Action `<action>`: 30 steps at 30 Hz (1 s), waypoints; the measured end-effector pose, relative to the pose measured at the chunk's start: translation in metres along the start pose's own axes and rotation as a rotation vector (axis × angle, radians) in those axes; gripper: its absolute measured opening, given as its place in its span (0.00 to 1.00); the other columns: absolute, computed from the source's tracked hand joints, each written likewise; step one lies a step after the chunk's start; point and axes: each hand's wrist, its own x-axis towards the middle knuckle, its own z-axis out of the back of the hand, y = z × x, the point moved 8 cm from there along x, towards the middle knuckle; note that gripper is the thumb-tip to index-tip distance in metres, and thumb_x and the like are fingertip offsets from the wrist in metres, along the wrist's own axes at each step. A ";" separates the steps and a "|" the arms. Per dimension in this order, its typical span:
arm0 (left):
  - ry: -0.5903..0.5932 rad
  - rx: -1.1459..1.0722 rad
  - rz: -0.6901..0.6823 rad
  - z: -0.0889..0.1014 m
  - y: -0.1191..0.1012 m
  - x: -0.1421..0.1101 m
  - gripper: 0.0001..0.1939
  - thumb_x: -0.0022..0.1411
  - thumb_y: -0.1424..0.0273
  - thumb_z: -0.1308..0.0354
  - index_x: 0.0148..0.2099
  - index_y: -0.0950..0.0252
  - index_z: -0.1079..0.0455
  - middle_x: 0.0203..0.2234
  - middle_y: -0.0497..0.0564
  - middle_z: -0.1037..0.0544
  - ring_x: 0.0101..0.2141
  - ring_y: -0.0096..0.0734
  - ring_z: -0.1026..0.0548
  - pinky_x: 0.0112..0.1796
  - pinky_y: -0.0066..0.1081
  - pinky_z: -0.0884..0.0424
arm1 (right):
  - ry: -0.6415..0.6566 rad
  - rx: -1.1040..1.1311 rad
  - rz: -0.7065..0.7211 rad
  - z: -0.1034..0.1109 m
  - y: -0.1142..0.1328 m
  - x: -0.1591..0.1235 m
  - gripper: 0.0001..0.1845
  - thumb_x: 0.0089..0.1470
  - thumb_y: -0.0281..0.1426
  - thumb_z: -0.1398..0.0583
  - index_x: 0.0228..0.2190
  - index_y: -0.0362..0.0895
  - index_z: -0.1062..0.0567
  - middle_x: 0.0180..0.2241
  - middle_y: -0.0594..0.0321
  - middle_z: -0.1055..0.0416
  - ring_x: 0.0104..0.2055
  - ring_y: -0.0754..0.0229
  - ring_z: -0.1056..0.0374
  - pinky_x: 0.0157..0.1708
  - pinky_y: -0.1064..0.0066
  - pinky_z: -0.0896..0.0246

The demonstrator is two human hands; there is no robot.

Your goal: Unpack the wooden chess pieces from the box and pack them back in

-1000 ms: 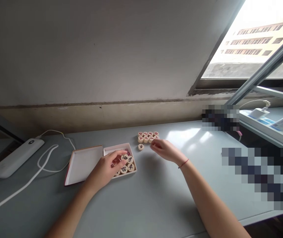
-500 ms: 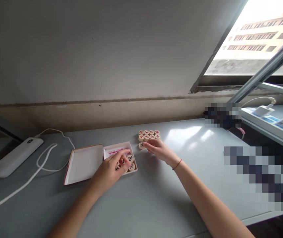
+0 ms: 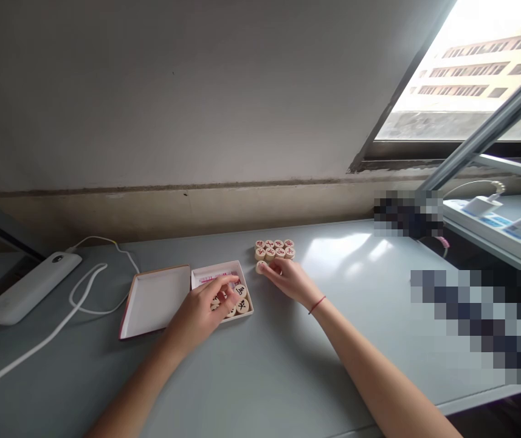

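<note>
My right hand, closed in a pinch, has its thumb and fingertips on a round wooden Chinese chess piece with black marking, standing on the desk. Just beyond it are two close rows of similar chess pieces with red characters. My left hand hovers over a shallow white box, its thumb and forefinger apart and its other fingers partly hidden. Black-marked chess pieces lie in the box, some of them behind my left hand. A pink-printed sheet shows inside the box's far end.
The box's lid lies left of it, inner side up. Farther left are a white power strip and a looped white cable. A wall runs along the back of the grey desk. Chargers sit on a ledge at right.
My right hand has shifted slightly left, and its thumb now covers more of the black-marked piece. My left hand stays over the box, almost unmoved.
</note>
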 end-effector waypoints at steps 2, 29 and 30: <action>-0.004 0.002 0.004 0.000 0.000 0.000 0.16 0.65 0.59 0.52 0.50 0.59 0.32 0.34 0.47 0.23 0.35 0.30 0.24 0.37 0.26 0.29 | -0.026 -0.067 0.028 -0.002 0.003 0.000 0.19 0.52 0.45 0.44 0.21 0.46 0.39 0.21 0.67 0.37 0.23 0.64 0.44 0.24 0.73 0.53; 0.047 0.397 -0.047 0.006 0.028 0.003 0.10 0.64 0.67 0.54 0.38 0.60 0.31 0.39 0.49 0.24 0.37 0.34 0.25 0.44 0.38 0.35 | 0.220 -0.128 0.391 -0.034 0.065 -0.037 0.23 0.51 0.46 0.39 0.44 0.46 0.30 0.31 0.62 0.29 0.26 0.62 0.37 0.25 0.74 0.50; 0.069 0.390 -0.035 0.005 0.028 0.003 0.11 0.64 0.68 0.55 0.38 0.59 0.31 0.38 0.48 0.23 0.38 0.35 0.25 0.44 0.38 0.36 | 0.222 -0.129 0.397 -0.034 0.065 -0.037 0.24 0.50 0.47 0.39 0.45 0.47 0.31 0.31 0.62 0.29 0.27 0.62 0.37 0.25 0.74 0.50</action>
